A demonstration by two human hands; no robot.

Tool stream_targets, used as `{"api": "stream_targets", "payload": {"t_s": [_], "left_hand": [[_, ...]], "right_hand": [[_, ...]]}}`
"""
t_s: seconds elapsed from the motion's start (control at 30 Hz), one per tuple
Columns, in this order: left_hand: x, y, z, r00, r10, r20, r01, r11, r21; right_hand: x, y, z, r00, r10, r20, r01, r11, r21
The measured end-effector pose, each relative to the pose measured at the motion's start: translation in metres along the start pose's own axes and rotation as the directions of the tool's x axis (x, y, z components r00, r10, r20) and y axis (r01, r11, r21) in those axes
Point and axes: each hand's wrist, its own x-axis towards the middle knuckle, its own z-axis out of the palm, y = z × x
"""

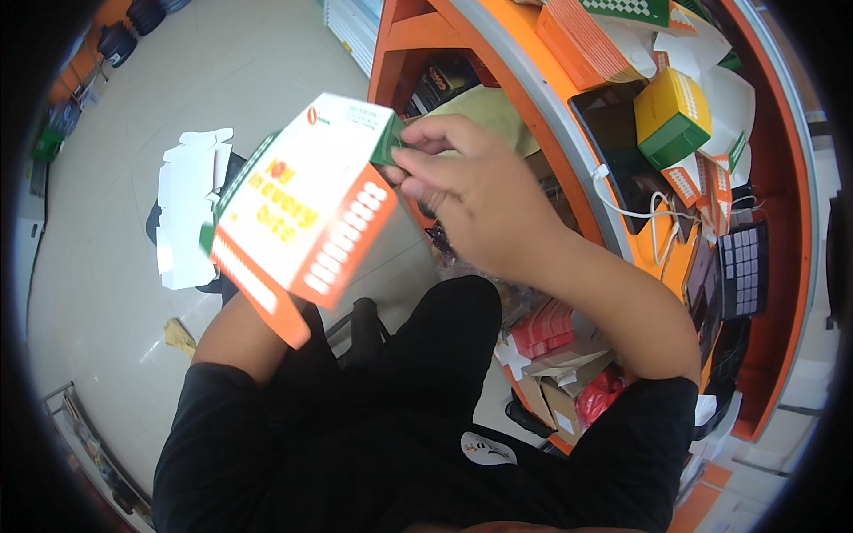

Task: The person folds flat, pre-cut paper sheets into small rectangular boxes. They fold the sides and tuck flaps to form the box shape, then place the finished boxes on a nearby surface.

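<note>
In front of me hangs a partly folded white cardboard box (289, 191) with orange sides, green flaps and yellow-orange lettering. My right hand (458, 182) is closed in a pinch on the green end flap at its upper right corner. My left forearm (244, 329) runs up behind the box, and the box hides my left hand, so its fingers and grip do not show. The box is tilted, with one orange flap hanging toward my lap.
An unfolded white carton (188, 213) lies on a dark seat to the left. The orange counter (542, 67) on the right bears a stack of orange cartons (591, 44), a yellow-and-green box (673, 117), a white cable (622, 210) and a black keypad (744, 266). Cartons fill the shelf below.
</note>
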Motion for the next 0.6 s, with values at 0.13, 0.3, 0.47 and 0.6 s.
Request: {"api": "stream_targets", "payload": {"t_s": [0.13, 0.3, 0.47, 0.6], "left_hand": [[0.009, -0.004, 0.018, 0.994, 0.106, 0.002, -0.104, 0.974, 0.203], [0.009, -0.009, 0.037, 0.986, 0.166, -0.001, -0.148, 0.879, 0.454], [0.002, -0.02, 0.054, 0.976, 0.217, -0.008, -0.123, 0.585, 0.802], [0.001, -0.029, 0.059, 0.971, 0.24, -0.002, -0.074, 0.307, 0.949]], "right_hand": [[-0.007, -0.012, 0.006, 0.992, -0.061, 0.106, 0.087, 0.961, -0.262], [0.006, 0.004, -0.012, 0.979, 0.022, 0.202, -0.014, 0.999, -0.041], [0.002, -0.012, -0.01, 0.964, -0.227, 0.135, 0.259, 0.917, -0.305], [-0.006, -0.012, 0.002, 0.871, -0.362, 0.332, 0.484, 0.745, -0.459]]}}
